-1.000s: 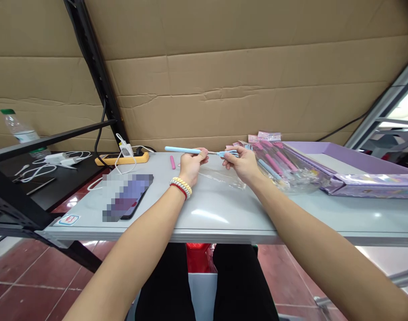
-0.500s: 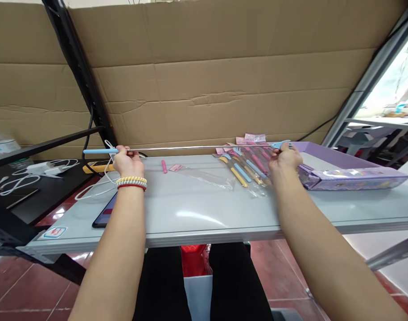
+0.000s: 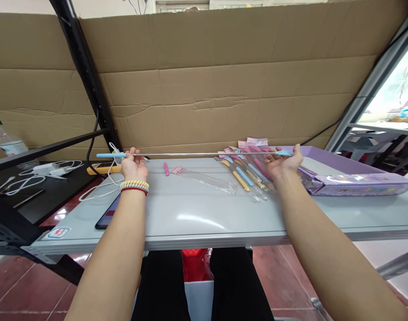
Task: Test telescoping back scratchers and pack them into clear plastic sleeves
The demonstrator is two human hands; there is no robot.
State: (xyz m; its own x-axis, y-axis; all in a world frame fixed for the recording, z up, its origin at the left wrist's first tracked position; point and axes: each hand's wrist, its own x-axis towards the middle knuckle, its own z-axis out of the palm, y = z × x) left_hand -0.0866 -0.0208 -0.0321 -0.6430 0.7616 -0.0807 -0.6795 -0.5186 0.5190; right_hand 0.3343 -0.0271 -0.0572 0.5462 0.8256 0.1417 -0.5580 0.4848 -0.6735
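- While clock directions ran from the middle of the smooth grey tabletop, with twelve toward the creased cardboard, a clear plastic bottle with a green cap showed between nine and ten; its label was too small to read.
- White cables lay looped on a black surface at about nine.
- A rectangular sticker, blue-edged with red marks, was between eight and nine, its writing illegible.
- A yellow power strip lay at ten.
- A flat, dark phone lay near nine, partly behind the left forearm.
- The left hand, at ten, wore a braided yellow-and-white band; its curled fingers grasped the rod beside the smooth light-blue handle.
- That thin, shiny metal rod stretched level above the table, from ten across to two.
- A short pink cylinder lay near eleven.
- A clear, wrinkled sleeve with a pink printed header lay at twelve, its print unreadable.
- Bagged yellow, blue and pink scratchers fanned out at one.
- The right hand, at two, was palm-up and loosely unfolded beneath the rod's light-blue clawed head.
- A purple box, shallow and glossy-fronted, sat between two and three, its print illegible.
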